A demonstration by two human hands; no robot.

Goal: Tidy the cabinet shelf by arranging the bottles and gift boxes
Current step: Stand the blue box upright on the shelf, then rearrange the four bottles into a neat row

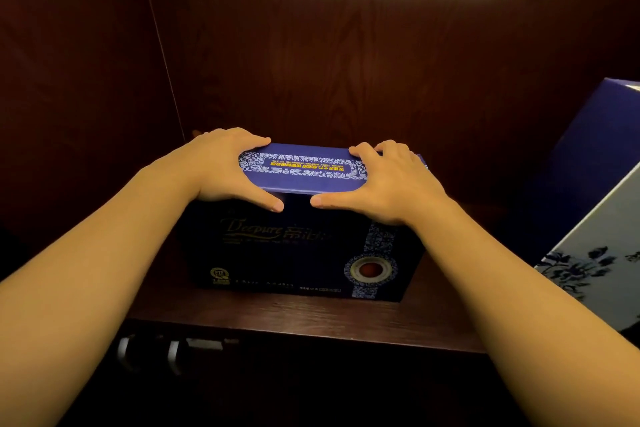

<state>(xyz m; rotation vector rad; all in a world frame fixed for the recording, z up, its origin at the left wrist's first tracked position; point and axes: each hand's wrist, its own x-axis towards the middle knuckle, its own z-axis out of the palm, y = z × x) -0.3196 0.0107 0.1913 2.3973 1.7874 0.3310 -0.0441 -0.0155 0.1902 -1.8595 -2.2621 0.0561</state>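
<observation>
Both hands, left hand (221,166) and right hand (391,180), are gripping the navy gift box (298,246), fingers curled over its top; sliding it evenly is keeping it square.

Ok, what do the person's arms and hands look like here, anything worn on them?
Both forearms are bare right to the frame edge, with no sleeves in view. The left hand and right hand wear no gloves, and no rings, watch or bracelets show on the fingers or wrists.
</observation>
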